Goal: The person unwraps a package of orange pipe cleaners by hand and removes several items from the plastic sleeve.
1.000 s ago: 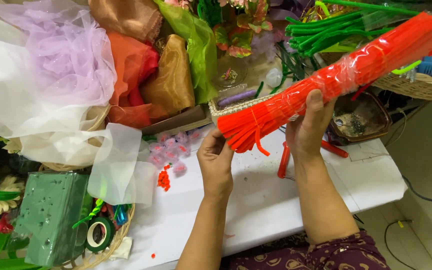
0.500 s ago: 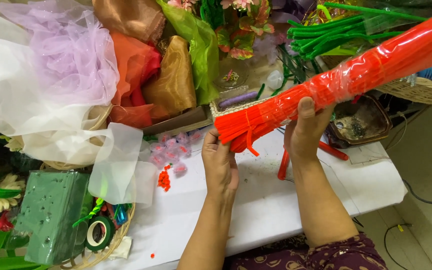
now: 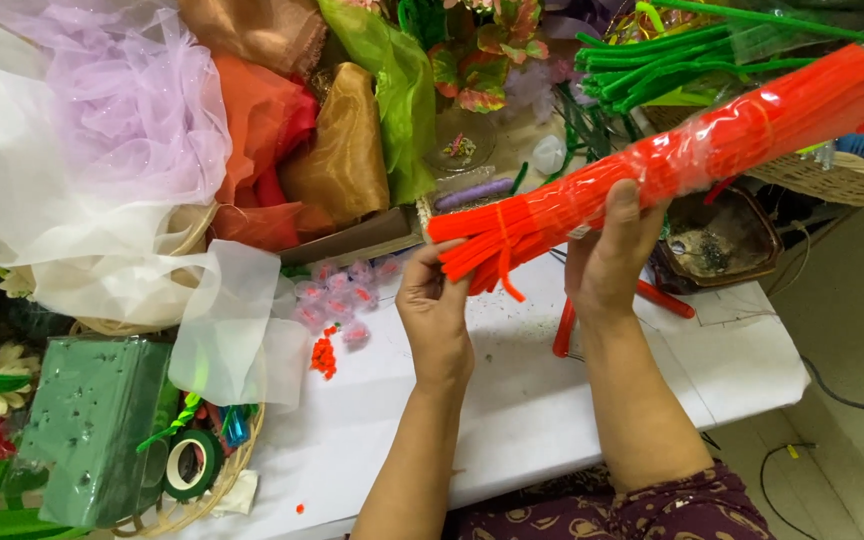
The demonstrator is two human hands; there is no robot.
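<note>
Pipe-cleaner bundle (image 3: 672, 165) above table (image 3: 512, 400), fabrics (image 3: 152, 150) to its left.

Light: bright, even, from overhead | shadows: soft under hands on white desk (image 3: 512, 420) | glare: mild on clear plastic wrap (image 3: 752, 130) | focus: sharp, edges slightly stretched

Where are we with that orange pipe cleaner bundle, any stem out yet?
Done: the orange pipe cleaner bundle is lifted off the white table, its plastic wrap open at the near end. In hand: right hand grips the bundle, left hand pinches stems at the open end. Left: no stem is fully out.
</note>
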